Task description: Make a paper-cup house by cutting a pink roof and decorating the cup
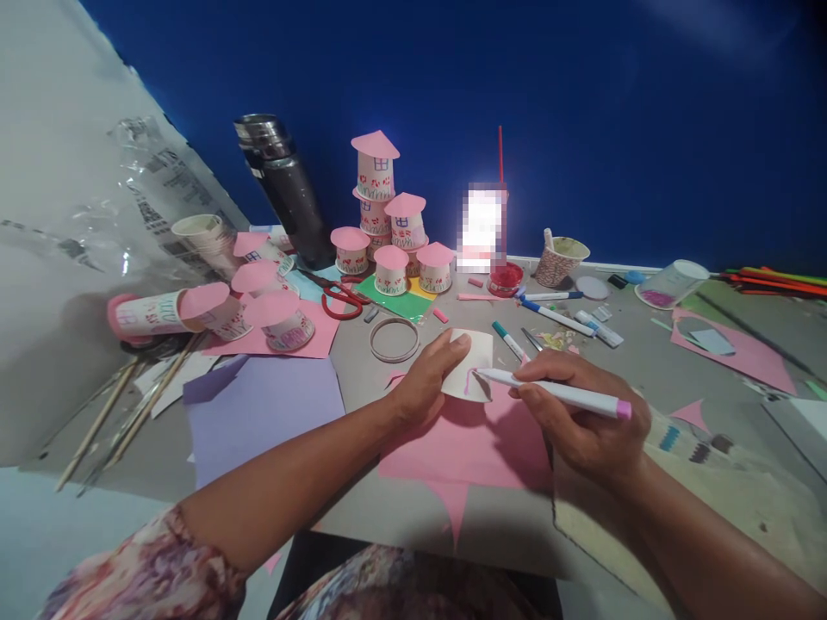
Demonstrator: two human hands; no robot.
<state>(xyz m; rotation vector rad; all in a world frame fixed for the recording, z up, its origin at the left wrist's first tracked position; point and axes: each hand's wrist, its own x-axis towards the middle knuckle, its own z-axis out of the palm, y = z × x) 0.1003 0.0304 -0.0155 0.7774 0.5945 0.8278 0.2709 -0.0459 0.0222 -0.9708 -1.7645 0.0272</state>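
A blue wall [581,112] rises behind a grey table [362,508]. At the left, crumpled clear plastic [152,185] bears dark print, too blurred to read. A purple sheet [271,413] lies left of the person's left forearm; a pale cloth [724,491] with teal and dark marks lies at the right. A pink sheet [452,448] is spread below the hands.

Near the wall stands a dark flask [294,202] with a silvery top; a pale mark near its neck is too small to make out. Right of it, a tower [375,185] of stacked cups wears a pink cone roof, with windows and red and green patterns drawn on. Smaller roofed cups stand around it.

The left hand [423,375] is half closed around a white cup [463,353], thumb along its side, the other fingers mostly hidden. The cup is in front of the person, over the pink sheet; whether it touches the sheet I cannot tell. A bent pink line is drawn on it. The right hand [594,418] is curled in a writing grip on a white marker [568,393] with a pink end, its tip at that line.

Red-handled scissors [342,301] lie by the tower, a tape ring [394,340] beyond the left hand. On a small box [606,333], the print is illegible.
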